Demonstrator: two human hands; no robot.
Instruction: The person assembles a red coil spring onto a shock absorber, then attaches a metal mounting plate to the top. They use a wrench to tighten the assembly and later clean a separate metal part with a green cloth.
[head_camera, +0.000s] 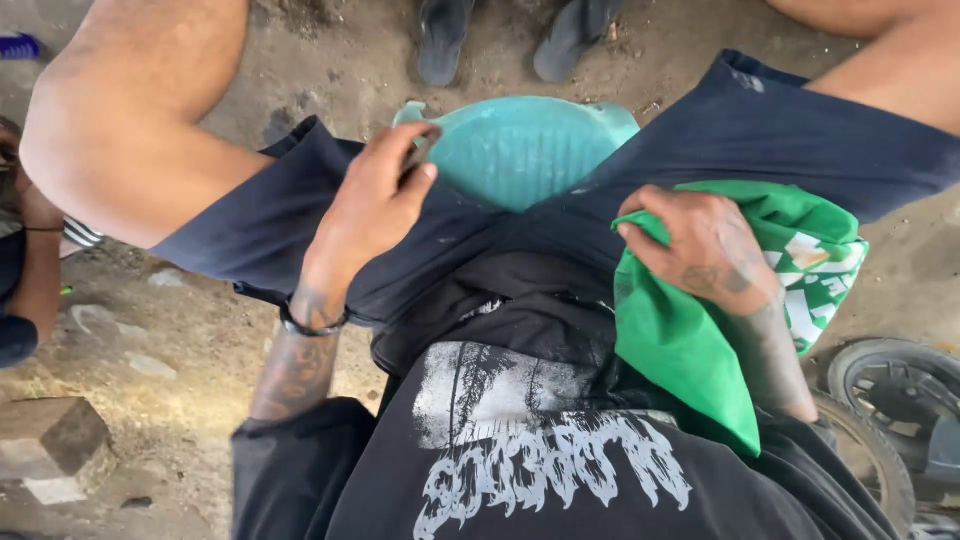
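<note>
**K:** Two hands in frame, both the wearer's. Left hand (372, 205) is on the dark shorts (300, 215) at the inner thigh. Its fingers (412, 140) curl over the hem edge right where it meets the teal plastic stool (520, 148). Looks like a light pinch on fabric, though I can't tell how firm it is.

**R:** Right?

**K:** Right hand (705, 250) is closed round a bunched green cloth (700, 340) with white print, pressed against the right thigh. Fingers wrapped, thumb side toward the stool. The cloth hangs back toward the torso and over the black printed shirt (540, 450).

**R:** Which way does the cloth lie?

**K:** Long axis runs roughly from the right knee down to the waist, slanted. It lies wholly on the right side, well apart from the left hand, with the stool seat between them.

**R:** Arm pose?

**K:** Both forearms come up from the bottom of the frame with wrists bent inward. Left wrist wears a dark band (312, 322).

**R:** Surroundings?

**K:** Dirt floor (180, 350), a pair of sandals (510, 35) ahead, a tyre (885, 420) at lower right, and another person's arm (35, 270) at far left.
</note>
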